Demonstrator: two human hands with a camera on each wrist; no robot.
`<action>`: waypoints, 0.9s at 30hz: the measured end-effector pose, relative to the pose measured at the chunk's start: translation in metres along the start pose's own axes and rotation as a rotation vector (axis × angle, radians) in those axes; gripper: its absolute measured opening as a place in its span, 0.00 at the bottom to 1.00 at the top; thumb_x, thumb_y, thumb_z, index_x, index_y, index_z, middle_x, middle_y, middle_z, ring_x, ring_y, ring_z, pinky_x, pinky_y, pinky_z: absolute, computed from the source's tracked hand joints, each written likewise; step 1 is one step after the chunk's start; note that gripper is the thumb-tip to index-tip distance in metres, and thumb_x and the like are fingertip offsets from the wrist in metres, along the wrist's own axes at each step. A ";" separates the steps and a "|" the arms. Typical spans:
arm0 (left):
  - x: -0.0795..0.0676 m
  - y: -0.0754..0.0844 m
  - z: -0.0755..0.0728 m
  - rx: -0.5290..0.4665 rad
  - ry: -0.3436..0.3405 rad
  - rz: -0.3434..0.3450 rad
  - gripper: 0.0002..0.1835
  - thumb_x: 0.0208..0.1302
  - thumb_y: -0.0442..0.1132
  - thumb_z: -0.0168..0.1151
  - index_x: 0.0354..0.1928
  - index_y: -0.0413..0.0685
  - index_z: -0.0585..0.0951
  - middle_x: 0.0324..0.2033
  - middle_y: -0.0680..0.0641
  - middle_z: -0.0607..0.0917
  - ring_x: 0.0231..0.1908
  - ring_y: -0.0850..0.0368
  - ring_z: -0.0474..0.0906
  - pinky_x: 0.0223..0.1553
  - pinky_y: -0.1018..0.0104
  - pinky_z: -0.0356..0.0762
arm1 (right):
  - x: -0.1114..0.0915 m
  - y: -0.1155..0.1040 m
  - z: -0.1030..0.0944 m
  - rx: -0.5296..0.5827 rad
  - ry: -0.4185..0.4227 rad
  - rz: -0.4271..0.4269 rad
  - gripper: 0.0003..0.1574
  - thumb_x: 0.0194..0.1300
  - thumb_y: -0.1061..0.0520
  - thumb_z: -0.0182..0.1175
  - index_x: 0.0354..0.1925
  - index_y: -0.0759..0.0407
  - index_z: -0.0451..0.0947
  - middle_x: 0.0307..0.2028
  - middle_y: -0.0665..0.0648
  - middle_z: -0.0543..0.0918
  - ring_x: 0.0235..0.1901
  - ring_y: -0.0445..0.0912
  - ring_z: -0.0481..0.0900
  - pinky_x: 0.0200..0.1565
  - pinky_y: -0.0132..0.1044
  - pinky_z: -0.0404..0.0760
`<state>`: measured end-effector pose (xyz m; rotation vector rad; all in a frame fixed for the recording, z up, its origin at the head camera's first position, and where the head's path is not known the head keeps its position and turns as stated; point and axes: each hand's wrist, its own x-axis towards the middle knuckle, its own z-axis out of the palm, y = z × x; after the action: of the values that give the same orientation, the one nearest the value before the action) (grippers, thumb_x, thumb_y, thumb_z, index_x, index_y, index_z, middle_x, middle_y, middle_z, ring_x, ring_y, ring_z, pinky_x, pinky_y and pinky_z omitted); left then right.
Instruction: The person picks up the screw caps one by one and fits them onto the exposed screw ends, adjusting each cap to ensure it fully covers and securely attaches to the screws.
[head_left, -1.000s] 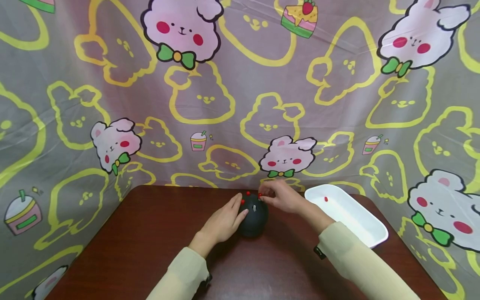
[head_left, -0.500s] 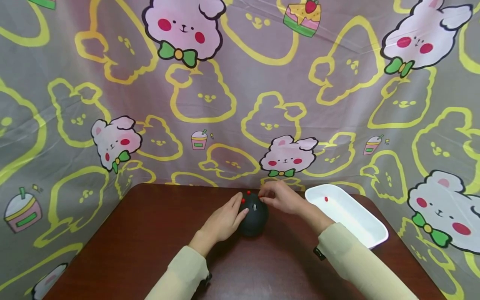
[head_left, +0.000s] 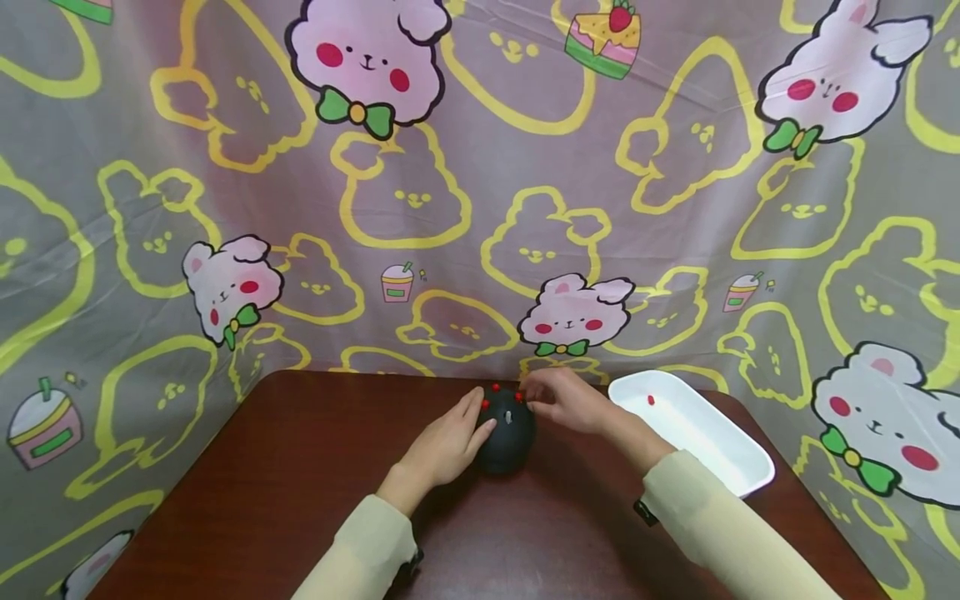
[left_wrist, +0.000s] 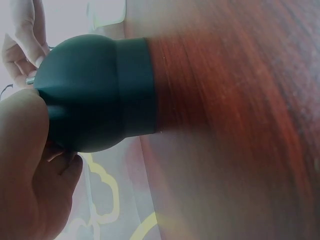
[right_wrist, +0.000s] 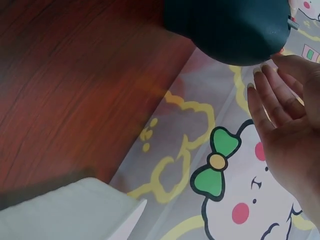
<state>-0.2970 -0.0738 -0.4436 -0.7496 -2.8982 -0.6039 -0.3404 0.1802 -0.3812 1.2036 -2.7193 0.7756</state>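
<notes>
A dark ball-shaped body point(head_left: 507, 447) with a short cylindrical base stands on the table. A threaded metal stud point(right_wrist: 293, 24) sticks out of its top, and several small red caps point(head_left: 496, 387) sit around the upper part. My left hand point(head_left: 442, 442) holds the ball from the left, thumb on the near side and fingers around the far side. At the right side, my right hand point(head_left: 567, 402) has its thumb and fingertips close beside one red cap point(head_left: 519, 397), fingers apart. In the right wrist view that cap is mostly hidden behind the thumb.
A white tray point(head_left: 738, 467) lies to the right on the brown table point(head_left: 322, 475), with a small red piece point(head_left: 651, 400) in it. A patterned cloth point(head_left: 465, 158) hangs behind and along both sides. My right forearm passes close to the tray's left edge.
Half a second ago my right fingertips pinched the right red cap; now they are slightly apart from it and the cap shows. My left hand and the ball have stayed put.
</notes>
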 end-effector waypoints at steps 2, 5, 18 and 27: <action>0.000 0.000 0.000 0.001 0.003 0.004 0.41 0.80 0.62 0.42 0.80 0.40 0.56 0.78 0.42 0.60 0.76 0.50 0.60 0.73 0.53 0.62 | -0.002 0.001 -0.002 -0.009 -0.005 0.012 0.13 0.66 0.61 0.69 0.49 0.58 0.84 0.36 0.47 0.87 0.37 0.40 0.82 0.45 0.41 0.85; 0.000 0.000 0.000 -0.003 0.016 0.014 0.40 0.80 0.61 0.43 0.79 0.39 0.57 0.77 0.40 0.61 0.75 0.48 0.61 0.73 0.52 0.62 | -0.005 0.004 -0.005 -0.019 -0.006 0.016 0.12 0.66 0.62 0.69 0.48 0.57 0.84 0.34 0.45 0.86 0.36 0.39 0.82 0.44 0.40 0.84; -0.001 0.000 0.000 -0.010 0.024 0.019 0.40 0.80 0.61 0.43 0.80 0.39 0.56 0.78 0.41 0.60 0.76 0.48 0.60 0.73 0.52 0.62 | -0.020 0.017 -0.030 -0.067 -0.012 -0.019 0.07 0.63 0.66 0.67 0.35 0.53 0.83 0.30 0.44 0.83 0.31 0.38 0.80 0.38 0.41 0.85; 0.000 0.000 0.000 -0.006 0.025 0.022 0.40 0.80 0.61 0.43 0.79 0.38 0.56 0.78 0.41 0.61 0.76 0.48 0.60 0.74 0.52 0.61 | -0.033 0.034 -0.050 -0.176 -0.026 -0.010 0.08 0.60 0.69 0.67 0.31 0.56 0.82 0.27 0.46 0.81 0.29 0.38 0.79 0.34 0.38 0.82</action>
<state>-0.2970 -0.0737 -0.4438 -0.7684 -2.8628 -0.6152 -0.3483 0.2452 -0.3608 1.1952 -2.7323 0.5090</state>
